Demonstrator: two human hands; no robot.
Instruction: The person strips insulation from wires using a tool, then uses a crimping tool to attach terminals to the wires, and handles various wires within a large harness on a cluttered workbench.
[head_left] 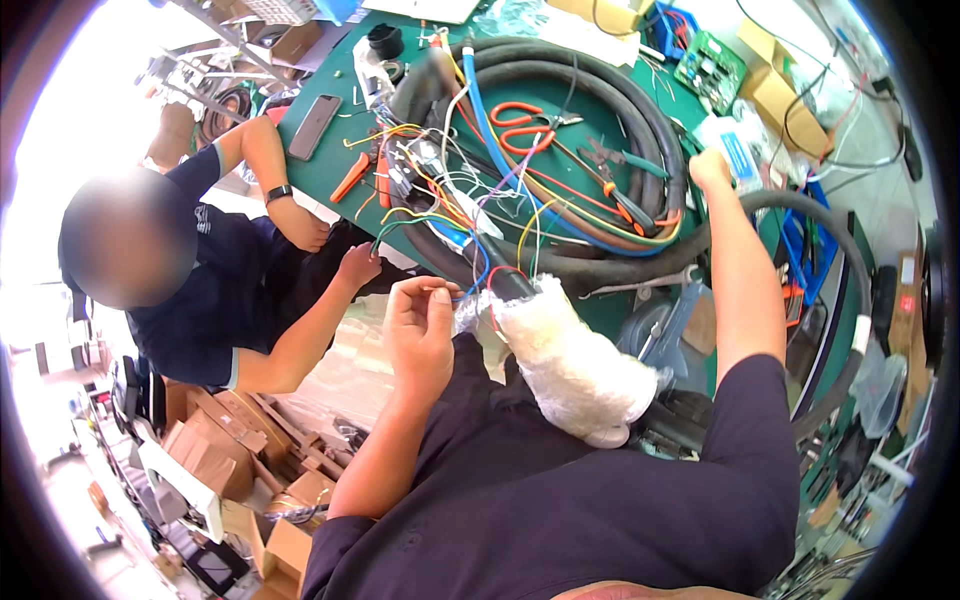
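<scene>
My left hand (pixel 418 325) is closed in a pinch on the end of a thin blue wire (pixel 488 272), just off the near edge of the table. That wire comes from a bundle of thin coloured wires (pixel 440 205) fanning out of a thick black cable (pixel 512 283). A white fluffy wrap (pixel 575 365) surrounds the cable near my lap. My right hand (pixel 711 170) is closed at the table's right side, beside a clear packet with a blue-and-white label (pixel 738 160). What its fingers hold, if anything, is hidden.
Coiled black cable (pixel 640 110) covers much of the green table (pixel 345 85). Orange-handled scissors (pixel 522 127), pliers (pixel 625 160), a screwdriver (pixel 628 208) and a phone (pixel 314 127) lie there. A co-worker (pixel 190 270) sits at left, one hand (pixel 360 266) near the wires. Cardboard boxes (pixel 215 450) stand behind.
</scene>
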